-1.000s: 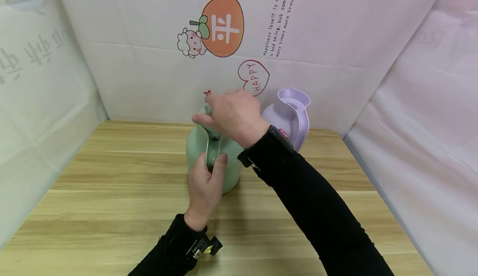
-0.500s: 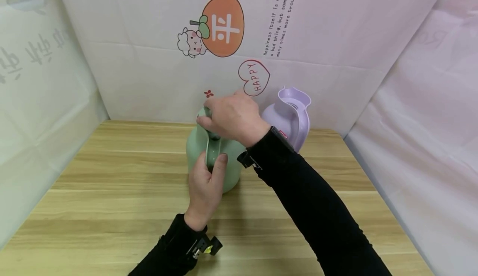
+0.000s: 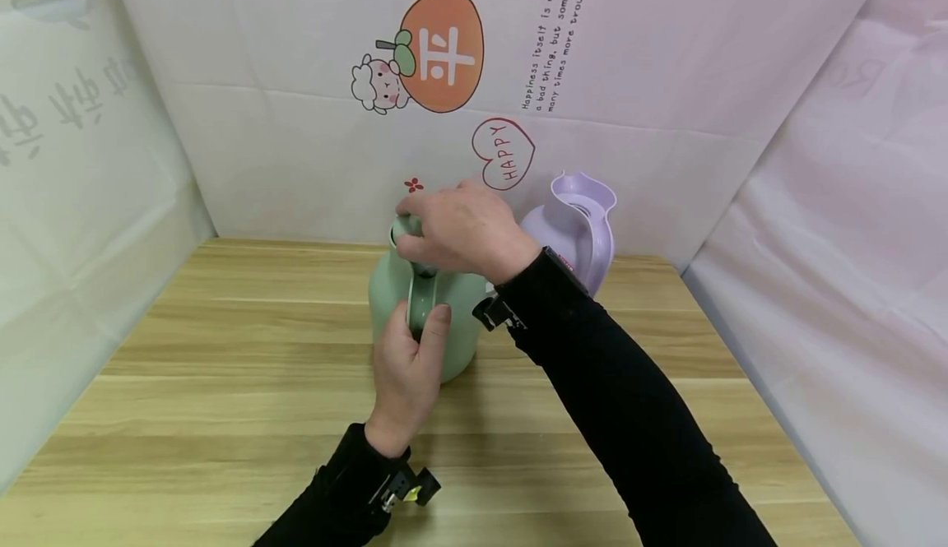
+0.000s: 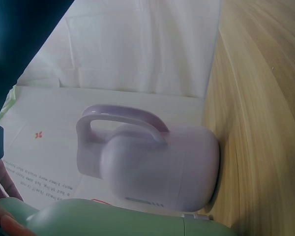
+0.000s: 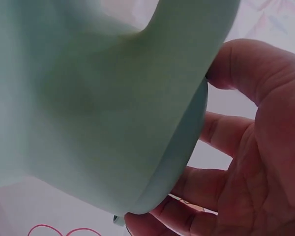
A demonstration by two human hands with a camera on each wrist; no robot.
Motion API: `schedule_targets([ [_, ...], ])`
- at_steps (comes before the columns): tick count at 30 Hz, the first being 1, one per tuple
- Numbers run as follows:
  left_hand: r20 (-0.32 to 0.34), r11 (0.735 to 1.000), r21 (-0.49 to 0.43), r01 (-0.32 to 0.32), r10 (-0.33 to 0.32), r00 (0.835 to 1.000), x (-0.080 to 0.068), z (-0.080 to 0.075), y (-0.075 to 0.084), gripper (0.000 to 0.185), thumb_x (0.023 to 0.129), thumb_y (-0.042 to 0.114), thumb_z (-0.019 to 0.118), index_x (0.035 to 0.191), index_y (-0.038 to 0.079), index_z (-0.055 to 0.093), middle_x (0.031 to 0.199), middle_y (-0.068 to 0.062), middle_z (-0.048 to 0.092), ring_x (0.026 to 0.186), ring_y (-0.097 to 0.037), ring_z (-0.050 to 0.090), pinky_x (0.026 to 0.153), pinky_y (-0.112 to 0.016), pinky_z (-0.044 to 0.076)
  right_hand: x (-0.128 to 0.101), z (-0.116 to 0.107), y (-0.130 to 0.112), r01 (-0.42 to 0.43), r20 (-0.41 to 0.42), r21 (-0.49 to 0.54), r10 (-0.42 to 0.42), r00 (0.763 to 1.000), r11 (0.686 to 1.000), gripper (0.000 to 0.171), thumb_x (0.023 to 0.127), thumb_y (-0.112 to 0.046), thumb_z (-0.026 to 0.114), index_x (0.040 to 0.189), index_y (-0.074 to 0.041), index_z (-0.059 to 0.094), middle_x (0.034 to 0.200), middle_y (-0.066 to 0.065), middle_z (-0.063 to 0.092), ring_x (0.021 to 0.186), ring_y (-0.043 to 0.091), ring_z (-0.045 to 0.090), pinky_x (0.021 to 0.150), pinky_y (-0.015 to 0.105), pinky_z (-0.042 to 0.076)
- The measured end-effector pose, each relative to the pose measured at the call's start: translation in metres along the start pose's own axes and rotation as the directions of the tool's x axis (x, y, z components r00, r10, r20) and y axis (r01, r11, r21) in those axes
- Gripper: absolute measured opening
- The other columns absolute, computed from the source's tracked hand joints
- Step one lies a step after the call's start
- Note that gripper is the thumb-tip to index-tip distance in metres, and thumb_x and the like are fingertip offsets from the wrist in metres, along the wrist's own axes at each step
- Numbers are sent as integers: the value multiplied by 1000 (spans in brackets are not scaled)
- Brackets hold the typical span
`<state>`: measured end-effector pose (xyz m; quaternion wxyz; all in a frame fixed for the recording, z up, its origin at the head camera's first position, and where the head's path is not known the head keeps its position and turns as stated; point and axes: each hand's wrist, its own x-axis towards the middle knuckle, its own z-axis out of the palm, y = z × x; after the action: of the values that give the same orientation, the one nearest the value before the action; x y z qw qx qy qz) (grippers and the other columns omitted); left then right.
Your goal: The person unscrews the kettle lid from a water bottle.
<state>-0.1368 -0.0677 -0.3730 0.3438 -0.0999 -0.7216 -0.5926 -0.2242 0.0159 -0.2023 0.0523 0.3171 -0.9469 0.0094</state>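
Note:
A pale green thermos jug (image 3: 461, 329) stands upright on the table in the head view. My left hand (image 3: 407, 370) grips its handle (image 3: 422, 296) from the near side, with the thumb along the right edge. Over the jug's top, my right hand (image 3: 470, 230) holds the lid (image 5: 184, 145). The right wrist view shows the thumb at one side of the lid and the other fingers curled about its rim. From the head view, the hand hides much of the lid. In the left wrist view, part of the green jug's side lies along the bottom edge.
A lilac thermos jug (image 3: 563, 230) stands just behind and right of the green one; the right forearm partly covers it. The wooden table (image 3: 244, 366) meets a printed white cloth (image 3: 296, 160) at the back, with more cloth at both sides.
My right hand has shifted slightly at the lid, and its wrist has moved a little to the right. The left hand and the green jug stay in place.

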Motion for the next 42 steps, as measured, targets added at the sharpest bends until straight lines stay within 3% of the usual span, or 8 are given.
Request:
schedule_targets([
  [3, 1, 1000, 8, 1, -1, 1000, 0, 0, 0, 25, 105, 18, 61, 85, 8, 50, 68, 4, 35, 58, -10, 35, 58, -27, 34, 1, 0, 1, 1, 11, 30, -1, 1000, 1000, 49, 94, -41, 58, 141, -29, 64, 88, -9, 70, 99, 19, 59, 94, 36, 46],
  [7, 2, 1000, 11, 2, -2, 1000, 0, -1, -1, 26, 105, 18, 62, 85, 8, 49, 68, 3, 35, 58, -11, 34, 58, -27, 34, 2, 0, 3, 23, 29, 57, -25, 999, 998, 50, 93, -38, 59, 141, -28, 63, 95, -9, 70, 101, 15, 60, 111, 38, 37],
  [11, 7, 1000, 6, 9, -9, 1000, 0, -1, 0, 25, 105, 18, 62, 86, 7, 50, 69, 3, 35, 59, -12, 36, 58, -28, 34, 4, 0, 5, 45, 40, 89, -48, 998, 995, 50, 91, -36, 59, 140, -26, 63, 97, -8, 70, 100, 13, 60, 114, 38, 34],
  [18, 16, 1000, -2, 30, -30, 999, 0, -2, 3, 26, 106, 20, 61, 87, 7, 50, 69, 3, 35, 60, -13, 36, 59, -28, 34, 2, 1, 8, 60, 15, 180, -64, 998, 982, 47, 87, -32, 61, 134, -29, 65, 92, -7, 69, 98, 22, 56, 82, 33, 46],
  [27, 9, 1000, 10, 30, -30, 1000, 0, -2, 4, 25, 105, 20, 62, 87, 7, 51, 69, 3, 35, 60, -13, 37, 59, -28, 34, 3, 0, 12, 79, 37, 264, -92, 995, 961, 46, 85, -28, 62, 131, -29, 66, 80, -2, 62, 92, 18, 57, 76, 31, 45],
  [36, 9, 999, 10, 34, -34, 999, 0, -2, 2, 25, 106, 21, 62, 88, 7, 52, 69, 4, 34, 59, -12, 35, 58, -28, 33, 5, -1, 14, 86, 78, 308, -115, 990, 948, 47, 86, -25, 61, 134, -26, 65, 111, -5, 68, 101, 15, 57, 85, 30, 46],
  [42, 15, 999, 10, 34, -34, 999, 1, -2, 2, 26, 106, 21, 62, 87, 8, 51, 68, 5, 33, 58, -11, 33, 57, -28, 31, 4, -1, 14, 128, 64, 329, -157, 985, 935, 52, 88, -20, 61, 140, -22, 63, 126, -6, 67, 107, 13, 58, 93, 30, 47],
])
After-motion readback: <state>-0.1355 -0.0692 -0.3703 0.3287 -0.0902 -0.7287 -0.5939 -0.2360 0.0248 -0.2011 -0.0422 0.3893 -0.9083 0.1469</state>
